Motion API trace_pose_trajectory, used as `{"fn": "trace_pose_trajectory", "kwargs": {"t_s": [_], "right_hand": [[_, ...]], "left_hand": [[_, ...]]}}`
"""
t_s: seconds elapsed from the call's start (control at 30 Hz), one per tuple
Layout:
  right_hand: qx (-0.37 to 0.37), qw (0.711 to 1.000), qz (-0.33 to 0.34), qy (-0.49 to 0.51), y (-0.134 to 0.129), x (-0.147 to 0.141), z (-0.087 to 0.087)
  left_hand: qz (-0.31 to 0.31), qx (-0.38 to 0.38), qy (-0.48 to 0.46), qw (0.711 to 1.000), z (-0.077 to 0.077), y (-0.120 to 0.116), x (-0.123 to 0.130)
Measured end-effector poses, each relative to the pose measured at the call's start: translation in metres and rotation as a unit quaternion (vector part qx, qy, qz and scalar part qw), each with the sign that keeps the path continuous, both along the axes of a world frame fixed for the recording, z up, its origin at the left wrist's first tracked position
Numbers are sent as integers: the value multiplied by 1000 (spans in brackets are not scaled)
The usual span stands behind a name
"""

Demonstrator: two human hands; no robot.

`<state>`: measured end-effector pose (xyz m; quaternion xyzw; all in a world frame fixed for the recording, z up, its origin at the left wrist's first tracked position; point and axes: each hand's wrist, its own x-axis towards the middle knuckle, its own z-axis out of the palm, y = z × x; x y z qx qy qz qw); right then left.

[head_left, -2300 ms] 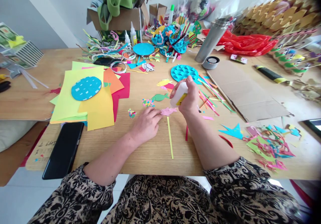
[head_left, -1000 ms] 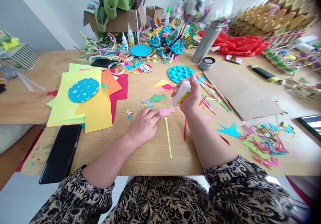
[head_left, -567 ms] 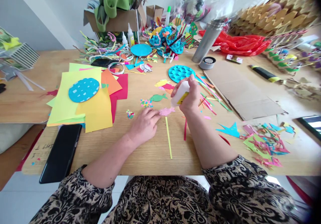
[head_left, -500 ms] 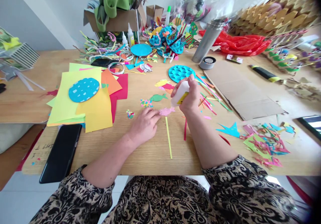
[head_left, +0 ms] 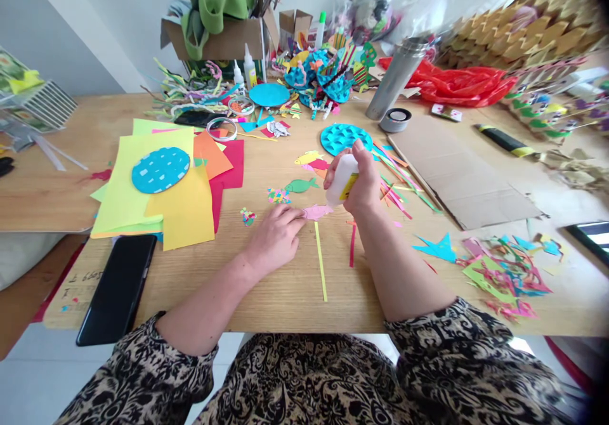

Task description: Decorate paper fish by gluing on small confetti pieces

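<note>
A pink paper fish lies on the table in front of me. My left hand rests on the wood, its fingertips holding down the fish's left end. In my right hand is a white glue bottle with a yellow label, tilted with its tip low beside the fish's tail. A thin yellow-green paper strip lies just below the fish. Above it are a green paper fish and a yellow paper fish. Small confetti-covered pieces sit near my left fingers.
Coloured paper sheets and a phone lie left. Cardboard, a cutter knife and paper scraps lie right. A steel flask stands behind a blue textured disc. Someone's arm shows at far left.
Both hands keep nearly the same places. The glue bottle's tip has dipped slightly toward the fish's tail. The whole view has shifted a little.
</note>
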<state>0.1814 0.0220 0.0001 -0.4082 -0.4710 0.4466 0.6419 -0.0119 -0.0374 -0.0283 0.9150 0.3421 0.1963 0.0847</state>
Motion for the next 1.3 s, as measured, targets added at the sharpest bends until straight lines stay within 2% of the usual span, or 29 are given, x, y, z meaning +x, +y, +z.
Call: {"fn": "trace_pose_trajectory", "kwargs": {"t_s": [0.23,0.47,0.67,0.9,1.13,1.3], "right_hand": [[36,997,-73,0,2,1,0],[42,994,-96,29,-1,-5,2],[29,995,-91,37,-1,-6,1],[2,998,-34,58,-2,-4,2],[-97,984,0,152,1,2,11],[-147,944,-26,295,2,10,21]], "left_hand": [[2,2,-1,1000,0,0,0],[-3,9,-2,1000,1,0,1],[-1,11,0,1000,0,0,0],[-3,15,-3,1000,-1,0,0],[5,5,0,1000,0,-1,0],[7,-4,-2,1000,0,-1,0]]}}
